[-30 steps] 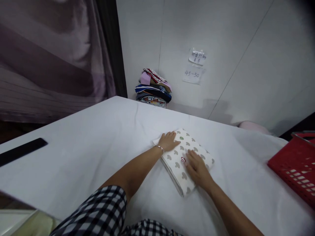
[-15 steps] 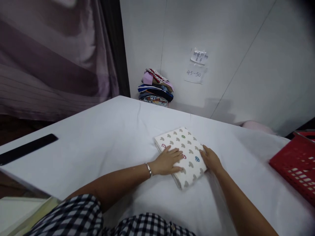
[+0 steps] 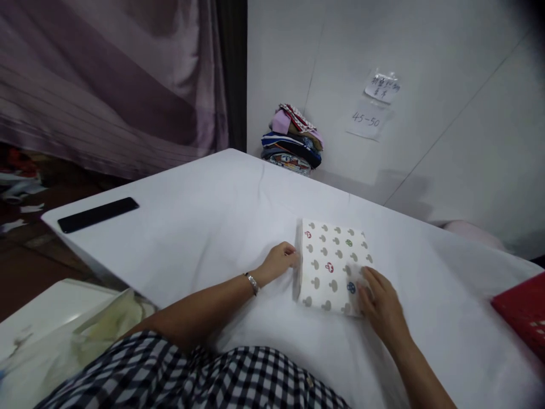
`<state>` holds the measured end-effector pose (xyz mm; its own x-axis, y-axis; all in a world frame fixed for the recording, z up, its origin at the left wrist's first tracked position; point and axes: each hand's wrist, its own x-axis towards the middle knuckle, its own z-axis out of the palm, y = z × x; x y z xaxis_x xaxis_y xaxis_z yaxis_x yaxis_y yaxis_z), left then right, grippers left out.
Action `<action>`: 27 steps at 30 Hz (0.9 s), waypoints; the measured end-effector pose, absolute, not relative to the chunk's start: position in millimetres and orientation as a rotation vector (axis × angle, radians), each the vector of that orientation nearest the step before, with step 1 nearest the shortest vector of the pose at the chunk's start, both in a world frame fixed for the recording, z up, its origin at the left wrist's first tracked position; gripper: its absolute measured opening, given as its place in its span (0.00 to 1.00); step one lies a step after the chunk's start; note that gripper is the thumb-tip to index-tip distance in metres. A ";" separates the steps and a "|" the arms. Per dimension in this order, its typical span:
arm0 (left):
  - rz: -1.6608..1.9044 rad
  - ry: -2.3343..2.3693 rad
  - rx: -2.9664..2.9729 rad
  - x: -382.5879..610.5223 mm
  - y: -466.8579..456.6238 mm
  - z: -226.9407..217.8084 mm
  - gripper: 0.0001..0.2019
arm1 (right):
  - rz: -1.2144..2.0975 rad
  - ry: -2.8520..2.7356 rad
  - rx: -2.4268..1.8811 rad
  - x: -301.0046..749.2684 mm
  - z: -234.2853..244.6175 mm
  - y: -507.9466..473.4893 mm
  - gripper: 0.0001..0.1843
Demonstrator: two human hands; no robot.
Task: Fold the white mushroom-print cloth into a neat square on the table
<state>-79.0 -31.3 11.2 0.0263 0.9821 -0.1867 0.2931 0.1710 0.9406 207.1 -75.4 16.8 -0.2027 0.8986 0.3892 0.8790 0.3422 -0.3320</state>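
A folded white cloth (image 3: 338, 264) printed with grey mushrooms, and a few red, green and blue ones, lies flat on the white-covered table (image 3: 191, 227). Just at its left edge is my left hand (image 3: 276, 264), the fingers curled together and nothing visible in them. Whether the fingertips touch the cloth's edge I cannot make out. My right hand (image 3: 383, 301) rests over the cloth's lower right side, fingers stretched out and thumb apart, covering part of that edge.
A black flat bar (image 3: 99, 215) lies near the table's left corner. At the right edge stands a red basket (image 3: 522, 309). Folded fabrics (image 3: 293, 139) are stacked beyond the far edge, beside a wall with paper signs (image 3: 365, 122). A white container (image 3: 55, 307) sits at lower left.
The cloth has turned to lie squarer to me. My left hand has slid off its top to the left edge, and my right hand has come onto its right side. The view has shifted left.
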 end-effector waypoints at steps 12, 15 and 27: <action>0.711 1.179 1.103 -63.4 -57.3 -1.2 0.11 | 0.499 -2.175 -1.610 86.4 44.4 10.8 0.15; 0.725 1.156 1.117 -64.1 -59.3 -1.9 0.12 | 0.483 -2.253 -1.738 72.0 49.1 27.3 0.14; 0.580 1.130 1.346 -66.7 -73.5 4.6 0.17 | 0.370 -2.319 -1.961 55.7 38.7 40.3 0.13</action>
<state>-66.7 -73.5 4.6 0.3985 0.8682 -0.2955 0.2657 0.1991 0.9433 55.7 40.3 38.7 -0.1765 0.9800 -0.0924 0.9601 0.1507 -0.2354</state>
